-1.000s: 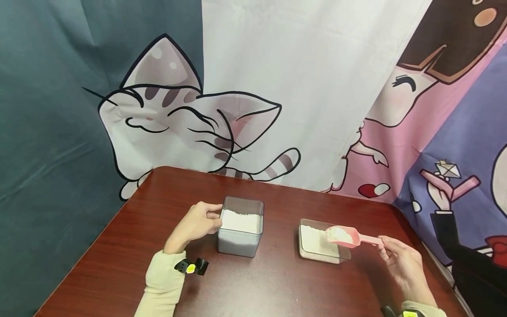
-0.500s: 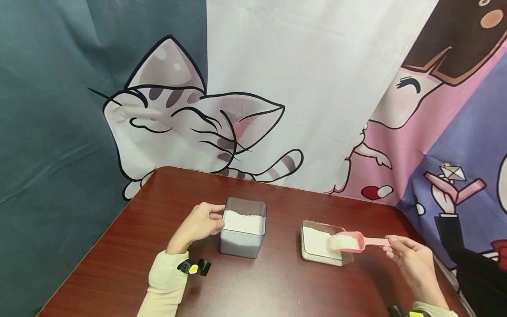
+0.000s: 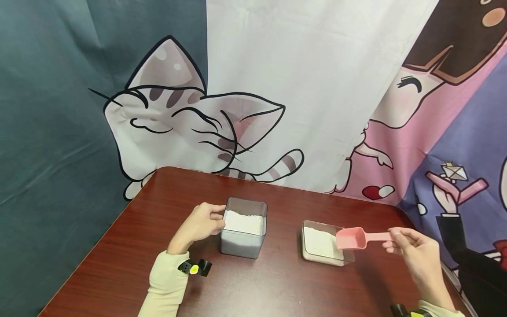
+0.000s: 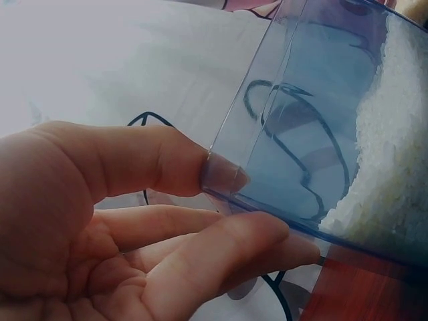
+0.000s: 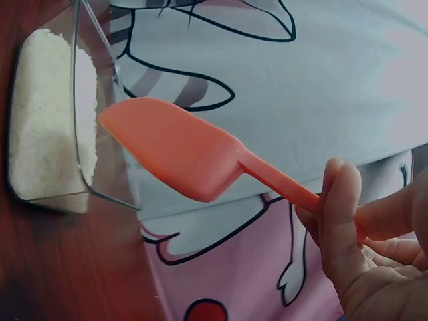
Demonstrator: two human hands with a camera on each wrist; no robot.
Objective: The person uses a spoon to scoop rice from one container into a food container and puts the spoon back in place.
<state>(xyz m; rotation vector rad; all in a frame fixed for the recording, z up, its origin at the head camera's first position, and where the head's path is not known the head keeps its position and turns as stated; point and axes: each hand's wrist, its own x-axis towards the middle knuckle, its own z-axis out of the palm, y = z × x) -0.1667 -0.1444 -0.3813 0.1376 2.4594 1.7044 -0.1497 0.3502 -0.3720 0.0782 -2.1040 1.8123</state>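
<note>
My left hand [image 3: 202, 223] grips the near-left side of a tall see-through grey box [image 3: 242, 246], thumb and fingers at its wall [image 4: 294, 100]. White rice-like grains [image 4: 394, 147] fill much of this box. My right hand [image 3: 420, 255] pinches the handle of a pink scoop [image 3: 351, 238] between thumb and fingers. In the head view the scoop's bowl shows bare pink inside, overlapping the right end of a low clear box [image 3: 322, 260]. The right wrist view shows the scoop's underside [image 5: 177, 147], with grains [image 5: 47, 114] heaped in the low box beyond it.
Both boxes stand on a reddish-brown wooden table [image 3: 277, 290], a gap between them. Behind it hangs a curtain [image 3: 309, 66] printed with a cat and other cartoon figures. A strapped camera [image 3: 194, 267] sits on the left wrist.
The scoop held grains a second ago; they slid out over the low box, and its bowl is now bare. The right hand has shifted slightly right. The left hand keeps its grip.
</note>
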